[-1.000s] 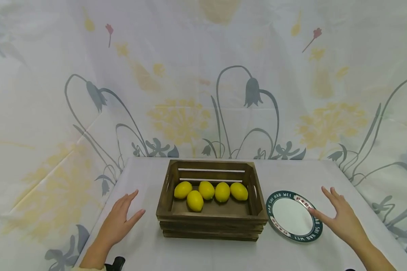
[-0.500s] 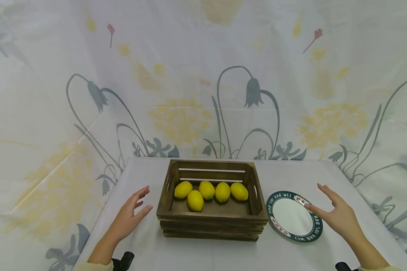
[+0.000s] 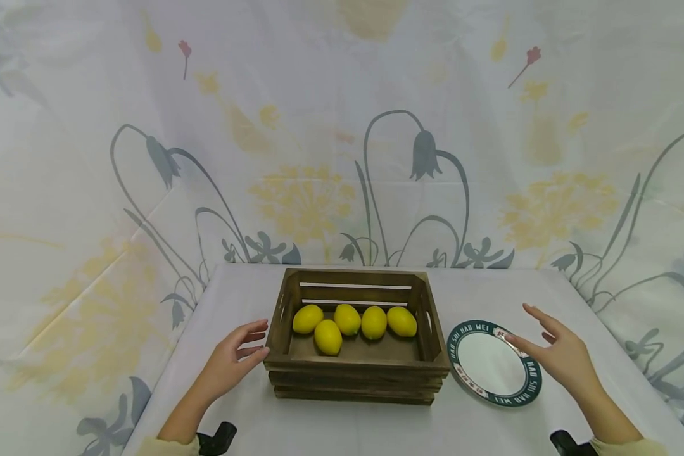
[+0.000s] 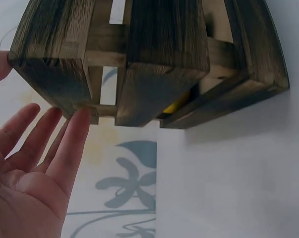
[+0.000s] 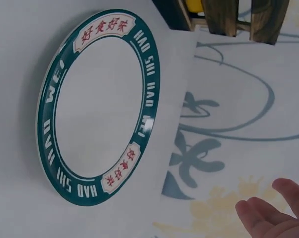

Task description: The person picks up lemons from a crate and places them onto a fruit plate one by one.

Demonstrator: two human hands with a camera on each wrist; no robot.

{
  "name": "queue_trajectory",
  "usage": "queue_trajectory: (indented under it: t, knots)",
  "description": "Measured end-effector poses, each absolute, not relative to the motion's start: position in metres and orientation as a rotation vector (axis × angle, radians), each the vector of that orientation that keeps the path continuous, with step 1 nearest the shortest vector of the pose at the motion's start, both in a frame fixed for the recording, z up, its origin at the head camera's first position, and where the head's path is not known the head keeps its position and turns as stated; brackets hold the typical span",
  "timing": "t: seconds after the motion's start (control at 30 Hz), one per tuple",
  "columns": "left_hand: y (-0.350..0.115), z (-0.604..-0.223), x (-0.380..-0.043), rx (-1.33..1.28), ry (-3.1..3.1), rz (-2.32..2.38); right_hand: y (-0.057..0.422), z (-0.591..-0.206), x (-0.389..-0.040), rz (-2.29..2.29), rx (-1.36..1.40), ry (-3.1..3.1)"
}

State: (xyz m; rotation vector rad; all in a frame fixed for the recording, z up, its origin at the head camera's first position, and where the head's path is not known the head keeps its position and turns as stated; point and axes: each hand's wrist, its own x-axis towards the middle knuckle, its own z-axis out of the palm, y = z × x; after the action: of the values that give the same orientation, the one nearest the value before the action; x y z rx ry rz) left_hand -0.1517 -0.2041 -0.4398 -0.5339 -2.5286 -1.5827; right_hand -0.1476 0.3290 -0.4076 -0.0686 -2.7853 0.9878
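Several yellow lemons lie inside a dark brown slatted wooden crate in the middle of the table. My left hand is at the crate's left end, thumb and fingers spread apart and loosely bent. In the left wrist view the left hand has its fingertips right by the crate; whether they touch it I cannot tell. To the right of the crate lies a white plate with a green lettered rim. My right hand hovers over the plate's right edge, fingers apart, holding nothing.
A white cloth covers the table. Behind and beside it hangs a pale curtain printed with flowers. Black wrist mounts show below both hands. The plate's left rim is close to the crate's right front corner.
My left hand has moved right, up to the crate's left end. My right hand has shifted slightly left above the plate. Crate, lemons and plate have stayed put.
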Motion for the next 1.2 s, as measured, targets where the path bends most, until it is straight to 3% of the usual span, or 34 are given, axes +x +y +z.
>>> queue_trajectory:
  t: [1.2]
  knots:
    - [-0.197,-0.443,-0.151,-0.42,-2.469,-1.787,0.294,-0.389,-0.175,1.175,0.088,-2.707]
